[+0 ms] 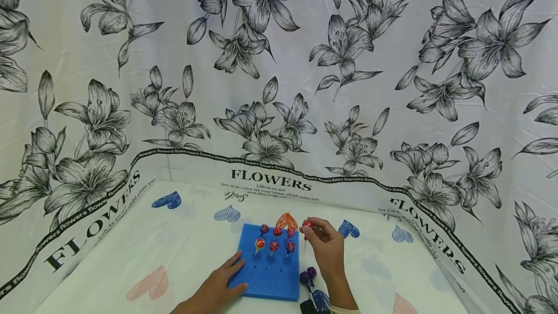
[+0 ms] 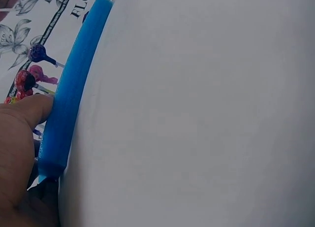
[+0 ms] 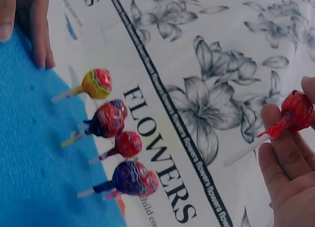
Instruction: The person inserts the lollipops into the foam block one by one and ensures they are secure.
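red lollipop (image 3: 298, 111), pinched in right fingers (image 3: 271, 169), white stick (image 3: 246, 151) below them

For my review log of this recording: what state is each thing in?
left hand: resting on the blue foam block
right hand: pinching the red lollipop
red lollipop: wrapped, stick free
blue foam block: flat, front holes unfilled
six lollipops: wrapped, standing in the block
purple lollipops: beside the block
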`<action>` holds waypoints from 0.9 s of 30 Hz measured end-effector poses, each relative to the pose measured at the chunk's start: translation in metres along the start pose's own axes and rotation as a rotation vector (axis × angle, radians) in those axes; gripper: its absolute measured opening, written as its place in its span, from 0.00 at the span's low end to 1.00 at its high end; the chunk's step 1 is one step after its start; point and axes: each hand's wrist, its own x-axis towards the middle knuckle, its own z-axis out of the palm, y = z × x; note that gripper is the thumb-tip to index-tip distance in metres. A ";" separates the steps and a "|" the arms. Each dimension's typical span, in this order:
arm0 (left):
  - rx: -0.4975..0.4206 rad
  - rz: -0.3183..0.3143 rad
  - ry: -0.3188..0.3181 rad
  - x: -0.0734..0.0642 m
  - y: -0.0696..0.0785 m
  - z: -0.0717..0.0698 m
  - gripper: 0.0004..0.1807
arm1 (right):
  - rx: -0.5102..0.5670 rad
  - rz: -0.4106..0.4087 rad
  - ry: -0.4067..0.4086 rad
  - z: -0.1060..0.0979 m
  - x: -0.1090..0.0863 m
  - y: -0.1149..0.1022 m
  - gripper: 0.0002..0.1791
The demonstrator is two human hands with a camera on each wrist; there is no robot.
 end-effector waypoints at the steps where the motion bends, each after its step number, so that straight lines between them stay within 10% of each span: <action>1: 0.002 0.002 0.002 0.000 0.000 0.000 0.43 | -0.007 -0.003 0.001 0.002 0.000 -0.001 0.13; 27: 0.012 -0.011 0.016 -0.002 0.004 0.000 0.42 | 0.056 -0.018 -0.141 0.054 -0.011 -0.012 0.14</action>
